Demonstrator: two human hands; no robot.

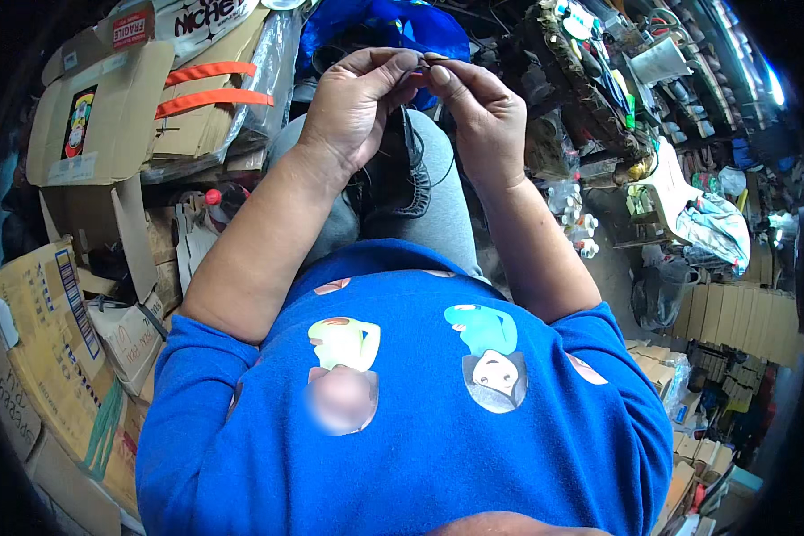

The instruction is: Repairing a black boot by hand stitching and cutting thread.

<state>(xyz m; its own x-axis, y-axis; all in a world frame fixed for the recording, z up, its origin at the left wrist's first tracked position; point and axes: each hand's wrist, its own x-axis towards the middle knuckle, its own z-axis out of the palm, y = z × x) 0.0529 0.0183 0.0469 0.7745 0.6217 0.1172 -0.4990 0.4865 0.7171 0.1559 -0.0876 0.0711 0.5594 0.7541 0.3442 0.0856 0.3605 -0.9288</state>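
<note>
My left hand (353, 103) and my right hand (489, 112) meet above my knees, thumbs and fingertips pinched together. Between the fingertips is something small and dark, too little of it showing to name. Below them, on my lap between grey trouser legs, rests a black shoe-like piece (400, 179) with a stitched or gathered edge. A thin dark cord (411, 134) runs along it toward the fingers; whether it reaches them I cannot tell. My forearms hide part of the lap.
Left of me stand opened cardboard boxes (89, 125) and a bottle with a red cap (214, 196). Blue plastic (420, 22) lies beyond my hands. At right are a cluttered workbench (590, 80), a white chair (665, 192) with cloth on it, and stacked cardboard (737, 322).
</note>
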